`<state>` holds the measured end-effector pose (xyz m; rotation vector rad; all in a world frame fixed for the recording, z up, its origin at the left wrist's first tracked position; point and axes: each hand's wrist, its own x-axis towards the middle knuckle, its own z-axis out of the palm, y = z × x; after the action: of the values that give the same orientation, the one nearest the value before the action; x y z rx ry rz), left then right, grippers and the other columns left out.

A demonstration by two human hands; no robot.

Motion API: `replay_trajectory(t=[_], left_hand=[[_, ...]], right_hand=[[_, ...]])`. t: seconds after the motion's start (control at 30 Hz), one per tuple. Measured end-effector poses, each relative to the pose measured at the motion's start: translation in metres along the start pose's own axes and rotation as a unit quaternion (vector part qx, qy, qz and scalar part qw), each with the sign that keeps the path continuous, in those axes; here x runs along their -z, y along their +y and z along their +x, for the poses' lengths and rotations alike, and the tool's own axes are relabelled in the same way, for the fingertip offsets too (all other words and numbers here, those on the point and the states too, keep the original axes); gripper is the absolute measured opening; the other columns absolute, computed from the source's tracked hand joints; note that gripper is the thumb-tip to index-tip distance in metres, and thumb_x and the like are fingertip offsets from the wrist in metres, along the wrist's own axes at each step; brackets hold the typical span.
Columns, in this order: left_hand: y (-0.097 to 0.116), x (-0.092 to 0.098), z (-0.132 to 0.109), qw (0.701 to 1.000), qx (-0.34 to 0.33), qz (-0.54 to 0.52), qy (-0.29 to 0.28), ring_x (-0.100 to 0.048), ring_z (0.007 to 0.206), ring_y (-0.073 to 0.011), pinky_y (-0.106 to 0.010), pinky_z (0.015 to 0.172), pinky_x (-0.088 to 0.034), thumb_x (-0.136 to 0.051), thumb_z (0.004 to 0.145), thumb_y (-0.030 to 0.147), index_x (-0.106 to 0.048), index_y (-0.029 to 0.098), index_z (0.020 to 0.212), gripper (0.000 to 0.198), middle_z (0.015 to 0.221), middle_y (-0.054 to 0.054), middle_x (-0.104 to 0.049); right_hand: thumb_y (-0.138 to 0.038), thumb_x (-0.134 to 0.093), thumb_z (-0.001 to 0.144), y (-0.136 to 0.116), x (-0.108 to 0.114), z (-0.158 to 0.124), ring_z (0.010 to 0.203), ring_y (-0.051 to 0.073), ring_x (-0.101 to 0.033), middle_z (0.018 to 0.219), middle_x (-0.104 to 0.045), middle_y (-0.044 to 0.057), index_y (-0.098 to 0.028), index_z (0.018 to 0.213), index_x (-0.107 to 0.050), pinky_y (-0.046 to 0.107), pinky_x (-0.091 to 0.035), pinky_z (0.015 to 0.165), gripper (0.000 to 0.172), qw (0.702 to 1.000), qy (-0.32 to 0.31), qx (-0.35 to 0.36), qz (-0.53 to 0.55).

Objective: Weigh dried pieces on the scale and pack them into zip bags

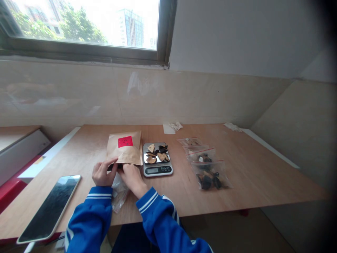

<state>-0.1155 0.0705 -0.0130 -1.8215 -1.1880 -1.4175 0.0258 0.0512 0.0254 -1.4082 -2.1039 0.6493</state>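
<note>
Brown kraft-paper bag [124,148] sits near the counter's [250,175] far edge, its bottom gripped in my left hand [103,174] and right hand [133,179]. Crumpled clear plastic bag [119,193] lies beneath them.

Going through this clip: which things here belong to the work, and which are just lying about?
Belonging: left hand and right hand, at the lower edge of a red-labelled kraft paper bag; clear plastic bag; digital scale with dried slices; small plastic bags of dried pieces.

Lying about: smartphone; crumpled white paper.
</note>
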Motion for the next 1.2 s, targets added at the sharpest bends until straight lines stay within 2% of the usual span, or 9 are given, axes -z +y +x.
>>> replay_trajectory(t=[0.17,0.27,0.37,0.5,0.6,0.73,0.93,1.07,1.2], left_hand=[[-0.001,0.0,-0.001,1.0,0.003,0.0,0.006,-0.056,0.06,-0.0148,-0.027,0.064,-0.046,-0.067,0.074,0.017,-0.07,0.023,0.097,0.024,0.081,-0.002,-0.073],[-0.003,-0.001,-0.003,1.0,0.026,-0.004,-0.008,-0.057,0.062,-0.0156,-0.028,0.066,-0.046,-0.065,0.075,0.018,-0.07,0.023,0.096,0.022,0.084,-0.003,-0.073],[-0.005,-0.001,-0.005,0.999,0.046,-0.001,-0.014,-0.057,0.062,-0.0156,-0.029,0.067,-0.046,-0.065,0.076,0.019,-0.071,0.023,0.093,0.019,0.085,-0.003,-0.073],[-0.007,-0.002,-0.006,0.998,0.056,0.011,-0.001,-0.055,0.061,-0.0153,-0.029,0.068,-0.044,-0.064,0.075,0.019,-0.071,0.023,0.092,0.019,0.083,-0.002,-0.072],[-0.008,-0.003,-0.007,0.997,0.079,0.022,0.008,-0.054,0.06,-0.0154,-0.029,0.068,-0.043,-0.064,0.076,0.021,-0.071,0.022,0.091,0.017,0.081,-0.003,-0.072],[-0.011,-0.004,-0.009,0.993,0.113,0.035,0.011,-0.055,0.062,-0.0159,-0.03,0.07,-0.043,-0.065,0.076,0.023,-0.072,0.022,0.09,0.016,0.077,-0.002,-0.07],[-0.012,-0.005,-0.01,0.99,0.134,0.037,0.01,-0.055,0.063,-0.0163,-0.03,0.071,-0.044,-0.066,0.076,0.026,-0.072,0.022,0.089,0.015,0.072,-0.003,-0.068],[-0.011,-0.005,-0.01,0.989,0.142,0.03,0.003,-0.054,0.062,-0.0161,-0.03,0.071,-0.042,-0.065,0.076,0.028,-0.072,0.021,0.088,0.016,0.069,-0.003,-0.066],[-0.011,-0.004,-0.01,0.988,0.15,0.027,0.002,-0.054,0.062,-0.0153,-0.03,0.072,-0.043,-0.064,0.076,0.029,-0.072,0.022,0.087,0.015,0.069,-0.002,-0.066]], right_hand=[[-0.021,-0.055,0.085,0.0,-0.011,-0.001,0.095,0.028,-0.066,0.102,-0.069,0.015,-0.015,0.112,-0.062,0.034,-0.05,0.08,0.029,0.995,0.053,-0.009,0.09],[-0.017,-0.06,0.08,0.001,-0.018,-0.005,0.101,0.026,-0.062,0.109,-0.065,0.015,-0.014,0.117,-0.058,0.034,-0.05,0.084,0.037,0.981,0.11,-0.003,0.157],[-0.01,-0.058,0.078,0.003,-0.021,-0.013,0.096,0.022,-0.062,0.105,-0.063,0.011,-0.016,0.112,-0.059,0.031,-0.05,0.083,0.035,0.962,0.154,0.009,0.224],[-0.005,-0.053,0.076,0.003,-0.011,-0.031,0.084,0.015,-0.06,0.096,-0.061,0.004,-0.019,0.104,-0.061,0.026,-0.051,0.078,0.033,0.937,0.172,0.065,0.297],[-0.005,-0.051,0.077,0.006,0.006,-0.047,0.086,0.015,-0.059,0.095,-0.06,0.003,-0.02,0.101,-0.062,0.026,-0.05,0.08,0.03,0.925,0.187,0.088,0.319],[-0.006,-0.045,0.077,0.024,0.037,-0.065,0.091,0.016,-0.058,0.093,-0.059,0.004,-0.02,0.093,-0.064,0.028,-0.047,0.084,0.028,0.912,0.272,0.057,0.301],[-0.009,-0.034,0.082,0.084,0.077,-0.073,0.087,0.017,-0.056,0.09,-0.054,0.005,-0.019,0.091,-0.068,0.029,-0.045,0.081,0.036,0.916,0.346,-0.038,0.197],[-0.011,-0.033,0.083,0.116,0.089,-0.07,0.077,0.017,-0.055,0.085,-0.05,0.004,-0.02,0.1,-0.068,0.029,-0.044,0.075,0.041,0.939,0.319,-0.102,0.079],[-0.011,-0.034,0.084,0.122,0.093,-0.065,0.078,0.017,-0.057,0.086,-0.051,0.005,-0.022,0.107,-0.067,0.028,-0.044,0.075,0.042,0.958,0.262,-0.113,0.022]])
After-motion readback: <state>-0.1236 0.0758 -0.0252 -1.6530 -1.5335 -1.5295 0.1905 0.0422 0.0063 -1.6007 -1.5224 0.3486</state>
